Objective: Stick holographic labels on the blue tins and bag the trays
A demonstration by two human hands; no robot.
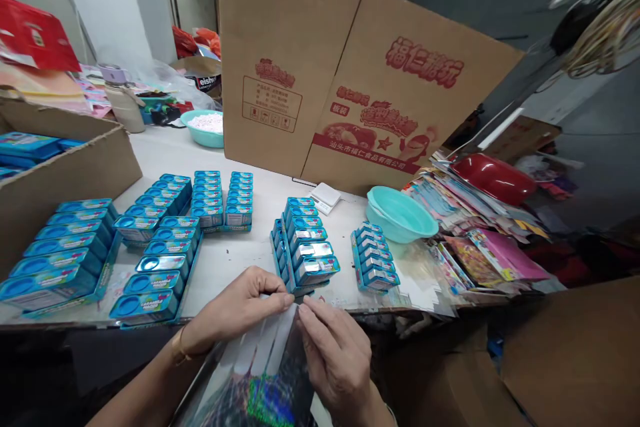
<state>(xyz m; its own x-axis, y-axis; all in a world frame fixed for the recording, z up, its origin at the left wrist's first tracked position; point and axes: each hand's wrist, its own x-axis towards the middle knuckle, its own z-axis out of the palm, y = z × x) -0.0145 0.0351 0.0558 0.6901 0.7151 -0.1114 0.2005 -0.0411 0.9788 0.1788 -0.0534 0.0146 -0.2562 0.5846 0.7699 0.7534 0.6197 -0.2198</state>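
At the table's front edge, my left hand (pixel 253 305) pinches the upper edge of a glossy sticker sheet (pixel 273 340) with pale strips and a rainbow sheen lower down. My right hand (pixel 336 350) is closed at the same edge, its thumb and fingertips close to the left thumb. Whether a loose sticker sits between the fingertips is too small to see. Just beyond the hands stands a row of small blue candy boxes (pixel 313 250) in a blue tray. Farther right is another tray of blue boxes (pixel 375 257), with shiny strips across their tops.
More rows of blue boxes (pixel 163 267) stand on the left, beside an open carton (pixel 100 153). A large printed carton (pixel 280 27) stands at the back. A small white scale (pixel 326 197), a turquoise basin (pixel 403 213) and stacked colourful packaging (pixel 480 227) lie to the right.
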